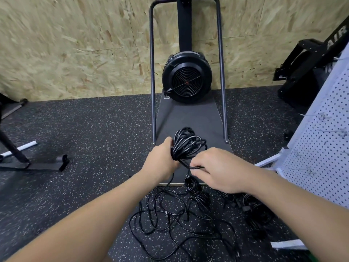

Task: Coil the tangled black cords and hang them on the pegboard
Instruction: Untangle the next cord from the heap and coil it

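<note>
One coiled bundle of black cord [186,143] sits mid-frame, left hand [160,164] wrapped round its neck and right hand [217,170] pinching the loose tail, and it looks light and floppy, so I'd grip where the loops bunch, pegboard [321,148] at right.

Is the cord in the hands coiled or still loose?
Mostly coiled: the left hand grips a bundle of loops, while the right hand pinches its free end.
</note>
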`<action>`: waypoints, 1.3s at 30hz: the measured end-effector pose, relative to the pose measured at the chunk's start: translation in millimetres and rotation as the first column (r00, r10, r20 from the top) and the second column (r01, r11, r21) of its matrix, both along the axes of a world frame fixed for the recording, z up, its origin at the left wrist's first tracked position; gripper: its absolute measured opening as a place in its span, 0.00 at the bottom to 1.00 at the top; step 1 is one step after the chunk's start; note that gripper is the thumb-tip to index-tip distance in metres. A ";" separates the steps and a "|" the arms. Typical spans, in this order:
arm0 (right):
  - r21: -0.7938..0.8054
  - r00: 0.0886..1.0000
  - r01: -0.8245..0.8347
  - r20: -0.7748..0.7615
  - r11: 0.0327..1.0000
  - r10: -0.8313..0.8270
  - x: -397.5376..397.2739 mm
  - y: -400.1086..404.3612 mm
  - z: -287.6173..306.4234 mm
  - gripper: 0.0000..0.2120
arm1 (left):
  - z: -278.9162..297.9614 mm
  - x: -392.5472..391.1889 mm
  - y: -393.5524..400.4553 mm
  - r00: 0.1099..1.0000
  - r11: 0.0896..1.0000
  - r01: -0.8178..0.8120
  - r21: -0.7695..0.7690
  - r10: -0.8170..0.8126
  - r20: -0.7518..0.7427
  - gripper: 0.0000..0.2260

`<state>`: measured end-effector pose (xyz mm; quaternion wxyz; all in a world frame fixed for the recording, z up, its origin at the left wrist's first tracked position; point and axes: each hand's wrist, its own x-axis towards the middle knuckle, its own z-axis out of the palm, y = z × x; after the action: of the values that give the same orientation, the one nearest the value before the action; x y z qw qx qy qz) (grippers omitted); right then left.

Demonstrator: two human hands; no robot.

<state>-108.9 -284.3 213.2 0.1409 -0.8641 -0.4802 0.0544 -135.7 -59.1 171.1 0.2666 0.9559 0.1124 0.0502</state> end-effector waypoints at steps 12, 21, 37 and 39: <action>0.293 0.992 0.106 -0.102 0.950 -0.079 26.0 -13.4 10.4 0.06 | -1.8 -21.0 -21.5 0.896 0.716 0.445 0.537 -0.360 -0.261 0.28; 0.438 0.899 0.326 -0.417 0.838 -0.132 41.4 -27.1 0.8 0.10 | 23.3 -40.4 -28.6 0.775 0.704 0.609 0.364 -0.626 -0.087 0.12; 0.170 0.738 0.380 -0.649 0.909 -0.187 43.1 -27.3 -39.9 0.13 | 27.8 -35.9 -15.0 0.949 0.868 0.312 -0.386 -0.268 0.164 0.11; 0.176 0.725 0.366 -0.670 0.914 -0.162 37.5 -26.5 -36.8 0.12 | 25.7 -30.1 -10.3 0.971 0.872 0.234 -0.429 -0.186 0.153 0.08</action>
<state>-71.4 -310.8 176.4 0.4306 -0.8213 -0.2756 0.2530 -165.9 -69.4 196.7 0.4872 0.8721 0.0019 0.0450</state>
